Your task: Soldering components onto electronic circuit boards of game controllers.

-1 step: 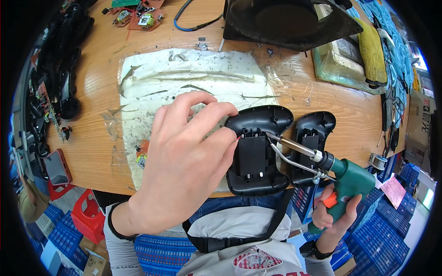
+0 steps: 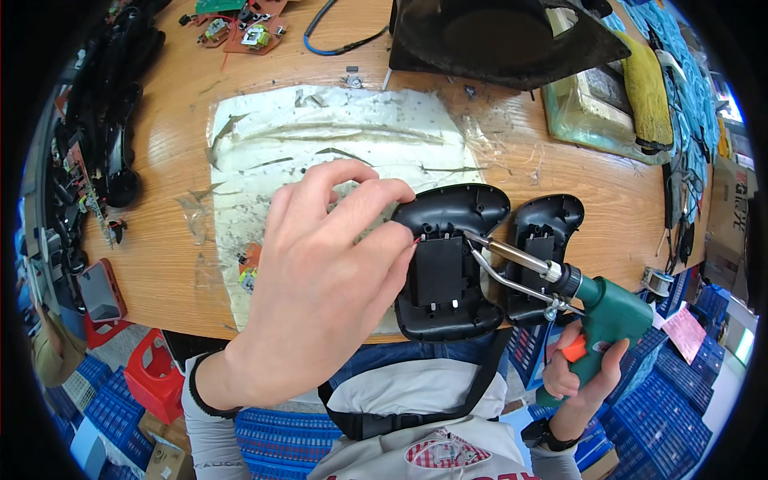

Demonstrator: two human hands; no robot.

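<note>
A black game controller shell half lies at the table's near edge, inner side up, a black rectangular battery box in its middle. My left hand is beside its left edge, thumb and finger pinched on a thin red wire of which only the tip shows. In my right hand is a green soldering gun with an orange trigger. Its metal tip meets the upper right corner of the battery box; a thin curved feed tube runs alongside. A second black shell half lies behind the gun's barrel.
Under my left hand lies a stained pale sheet, with a small orange circuit board on it. Black shells pile up at the left, near a phone. A dark fan-like housing and a yellow cloth stand at the back right.
</note>
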